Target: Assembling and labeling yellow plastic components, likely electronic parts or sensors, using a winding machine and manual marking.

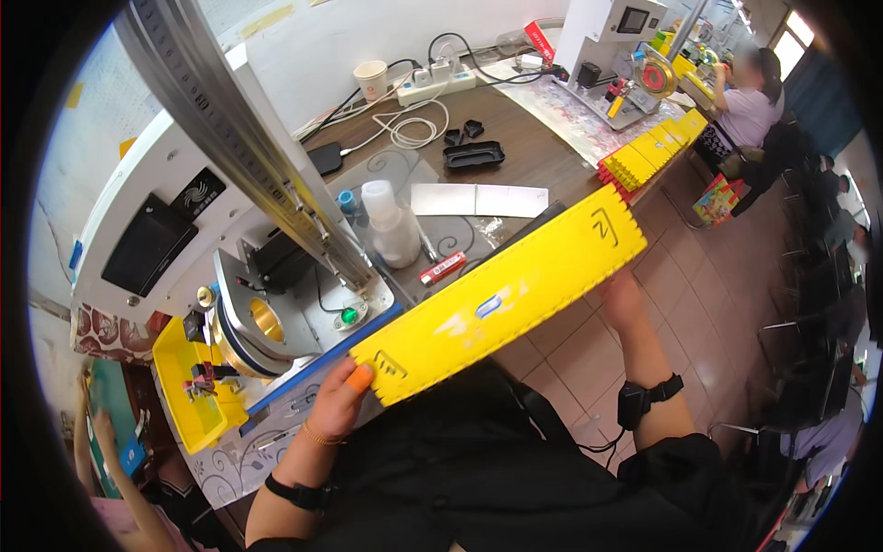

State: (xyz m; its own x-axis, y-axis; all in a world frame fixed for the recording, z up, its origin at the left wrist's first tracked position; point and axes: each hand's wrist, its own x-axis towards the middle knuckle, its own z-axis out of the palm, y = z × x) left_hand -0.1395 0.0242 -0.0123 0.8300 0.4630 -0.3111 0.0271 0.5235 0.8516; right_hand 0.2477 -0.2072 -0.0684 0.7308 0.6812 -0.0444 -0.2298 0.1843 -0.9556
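Beside the table's [241, 467] edge, left hand [337, 401] is gripping toothed yellow panel's [515, 294] end. Over floor tiles [699, 276], panel is hiding right hand's [625, 302] grip.

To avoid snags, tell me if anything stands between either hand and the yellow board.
Left hand: only an orange fingertip cover, at the left end of the yellow board. Right hand: nothing visible, its fingers hidden behind the board.

the long board [524, 290] is bright yellow with black marks, white smears and a small blue-and-white patch [488, 305]. orange colours the finger cover [360, 377] on the left hand [337, 405]. the tray [184, 419] is yellow, the tabletop [533, 152] brown, the machine panel [138, 170] white; grey swirls pattern the pale mat [225, 474].
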